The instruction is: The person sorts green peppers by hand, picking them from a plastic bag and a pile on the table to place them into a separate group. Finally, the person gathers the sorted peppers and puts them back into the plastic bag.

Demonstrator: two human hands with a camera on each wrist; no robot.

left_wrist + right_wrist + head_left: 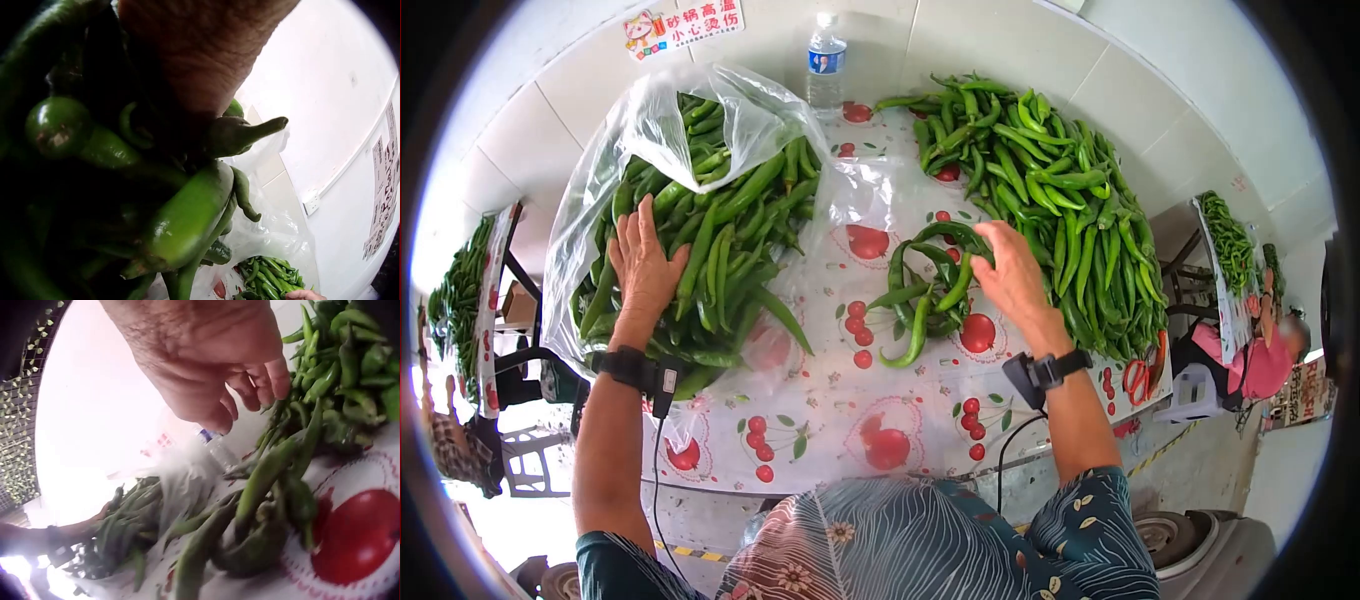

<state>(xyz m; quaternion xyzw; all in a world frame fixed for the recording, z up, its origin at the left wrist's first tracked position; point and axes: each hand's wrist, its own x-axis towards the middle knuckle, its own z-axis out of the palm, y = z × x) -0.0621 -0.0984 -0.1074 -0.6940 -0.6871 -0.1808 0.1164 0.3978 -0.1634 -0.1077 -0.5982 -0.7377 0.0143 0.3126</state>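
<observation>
My left hand [645, 265] lies with fingers extended on long green peppers [720, 265] in a clear plastic bag [635, 115], which gapes toward the table's middle. In the left wrist view, glossy peppers [190, 215] crowd close under the hand. My right hand [1015, 280] hovers at the right side of a small loose group of curved green peppers [915, 335]. Its fingers [275, 378] bend loosely in the right wrist view, with nothing between them, above those peppers [269, 481]. Just beyond it rises a large heap of green peppers [1090, 235].
A water bottle [825, 70] stands by the tiled wall at the back. Red-handled scissors [1137, 380] lie at the right edge of the table, on a cherry-patterned cloth [885, 440]. Farther right, a person in pink [1265, 365] sits by another table with peppers.
</observation>
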